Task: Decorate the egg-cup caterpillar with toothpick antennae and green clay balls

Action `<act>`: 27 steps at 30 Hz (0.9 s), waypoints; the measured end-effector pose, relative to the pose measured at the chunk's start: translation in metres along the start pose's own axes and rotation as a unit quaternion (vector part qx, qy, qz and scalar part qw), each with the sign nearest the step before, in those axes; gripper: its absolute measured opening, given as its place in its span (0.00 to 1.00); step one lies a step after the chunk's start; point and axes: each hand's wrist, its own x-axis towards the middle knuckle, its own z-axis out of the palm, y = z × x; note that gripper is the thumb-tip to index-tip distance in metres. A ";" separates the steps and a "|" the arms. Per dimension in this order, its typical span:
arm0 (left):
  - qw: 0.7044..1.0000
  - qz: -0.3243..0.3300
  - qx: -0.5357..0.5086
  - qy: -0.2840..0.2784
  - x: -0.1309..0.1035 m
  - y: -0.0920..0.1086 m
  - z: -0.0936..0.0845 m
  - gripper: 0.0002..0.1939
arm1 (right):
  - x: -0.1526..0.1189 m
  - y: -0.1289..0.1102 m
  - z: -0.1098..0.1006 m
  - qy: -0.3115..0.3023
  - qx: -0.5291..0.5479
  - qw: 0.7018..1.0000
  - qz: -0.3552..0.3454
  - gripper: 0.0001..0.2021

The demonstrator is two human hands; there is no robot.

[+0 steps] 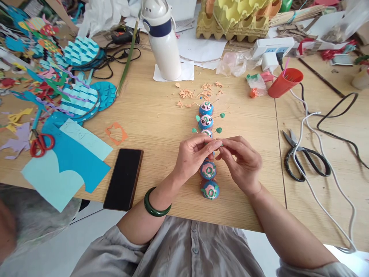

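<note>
My left hand [194,154] and my right hand [242,159] meet fingertip to fingertip over the middle of a row of painted egg-carton cups [208,169]. Both are closed in a pinch; a speck of green shows between the fingertips, too small to make out. The row runs away from me, its domes blue with pink tops and green or black markings. Thin sticks with green blobs [219,130] stand out sideways from some cups. My hands hide part of the row. A dark green bangle [157,206] circles my left wrist.
A phone [123,179], cut blue paper [77,154] and red-handled scissors [42,144] lie left. Black scissors [305,154], a white cable [317,196] and a tilted red cup [285,82] are right. Behind stand a white bottle [165,46], orange scraps [201,92] and egg trays [230,23].
</note>
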 end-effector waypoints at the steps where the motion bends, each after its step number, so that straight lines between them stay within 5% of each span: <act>1: 1.000 -0.004 -0.003 0.003 0.000 -0.001 0.000 0.17 | 0.000 -0.001 0.000 0.012 0.006 1.000 0.006 0.07; 3: 0.999 -0.019 -0.034 0.015 0.000 -0.002 -0.002 0.17 | 0.002 -0.002 0.000 0.039 0.027 0.998 0.042 0.05; 6: 0.987 -0.061 -0.147 0.021 0.003 -0.003 -0.005 0.13 | 0.005 -0.004 0.001 0.062 0.053 0.991 0.104 0.18; 10: 0.964 -0.096 -0.248 -0.003 0.007 -0.003 -0.008 0.12 | 0.009 -0.003 0.003 0.089 0.092 0.982 0.138 0.12; 27: 0.969 -0.112 -0.211 0.066 0.010 -0.004 -0.007 0.17 | 0.011 0.006 0.002 0.043 0.212 0.955 0.202 0.10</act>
